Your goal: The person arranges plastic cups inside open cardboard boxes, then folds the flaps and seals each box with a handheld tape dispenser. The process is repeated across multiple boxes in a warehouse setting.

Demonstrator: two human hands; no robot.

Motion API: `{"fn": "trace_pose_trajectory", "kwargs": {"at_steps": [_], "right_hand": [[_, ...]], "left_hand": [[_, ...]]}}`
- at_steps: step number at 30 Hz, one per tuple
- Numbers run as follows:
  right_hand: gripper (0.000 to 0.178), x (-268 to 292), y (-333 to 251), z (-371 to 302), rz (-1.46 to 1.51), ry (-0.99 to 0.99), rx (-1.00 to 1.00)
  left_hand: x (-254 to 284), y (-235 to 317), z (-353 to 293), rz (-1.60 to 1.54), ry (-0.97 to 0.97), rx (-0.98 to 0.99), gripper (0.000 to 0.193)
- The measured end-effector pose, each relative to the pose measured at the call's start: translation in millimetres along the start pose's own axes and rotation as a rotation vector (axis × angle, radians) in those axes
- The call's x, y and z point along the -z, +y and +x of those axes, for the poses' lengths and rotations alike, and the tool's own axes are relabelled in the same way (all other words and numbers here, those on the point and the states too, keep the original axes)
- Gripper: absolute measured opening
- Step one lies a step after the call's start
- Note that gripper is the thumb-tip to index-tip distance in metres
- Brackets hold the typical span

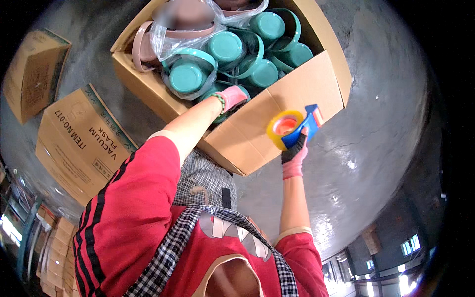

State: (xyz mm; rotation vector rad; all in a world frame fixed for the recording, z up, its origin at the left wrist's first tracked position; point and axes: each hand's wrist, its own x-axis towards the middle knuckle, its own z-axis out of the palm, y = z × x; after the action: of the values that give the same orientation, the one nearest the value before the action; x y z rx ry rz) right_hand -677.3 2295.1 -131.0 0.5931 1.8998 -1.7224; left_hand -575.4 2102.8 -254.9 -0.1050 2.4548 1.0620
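Note:
My left hand, in a pink glove, reaches over the near wall of an open cardboard box and lies on a teal flask near that wall. Its fingers are partly hidden, so I cannot see whether they grip. Further teal flasks with round tops and loop handles, such as one flask, fill the box, some in clear plastic bags. Outside the box's near side, my right hand, gloved in pink and black, is closed round a blue tape dispenser carrying a yellow-edged roll of tape.
Dusty-pink flasks under clear plastic occupy the box's far left corner. A printed carton lies on the grey floor to the left, with another carton beyond it. Stacked cartons stand at lower left.

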Motion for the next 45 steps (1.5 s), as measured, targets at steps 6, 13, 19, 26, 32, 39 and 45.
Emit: {"fn": "trace_pose_trajectory", "kwargs": {"at_steps": [6,13,19,26,32,39,45], "right_hand": [[0.037,-29.0,11.8,-1.0,-0.145,0.066,0.097],[0.042,-36.7,3.4,-5.2,-0.188,0.023,0.063],[0.036,-28.2,7.1,-3.8,-0.06,0.022,0.039],[0.039,-33.1,4.3,-4.7,-0.059,-0.006,-0.013],[0.04,-34.2,-4.5,-3.2,-0.101,-0.012,-0.018],[0.038,-31.6,2.5,6.7,-0.209,0.027,0.03],[0.035,-30.9,1.4,3.7,-0.213,0.134,0.055]], "left_hand": [[62.9,25.4,-23.2,-0.47,0.172,0.444,0.026],[187.9,26.8,113.9,0.778,0.723,-0.035,0.052],[208.4,28.8,106.1,1.077,-0.033,0.013,0.051],[172.1,-29.1,34.8,0.748,0.243,0.291,0.052],[141.8,-5.6,75.1,0.621,0.552,0.376,0.071],[150.1,-40.0,39.9,0.55,0.605,0.192,0.051],[196.8,-70.2,42.2,0.37,0.539,0.032,0.054]]}}
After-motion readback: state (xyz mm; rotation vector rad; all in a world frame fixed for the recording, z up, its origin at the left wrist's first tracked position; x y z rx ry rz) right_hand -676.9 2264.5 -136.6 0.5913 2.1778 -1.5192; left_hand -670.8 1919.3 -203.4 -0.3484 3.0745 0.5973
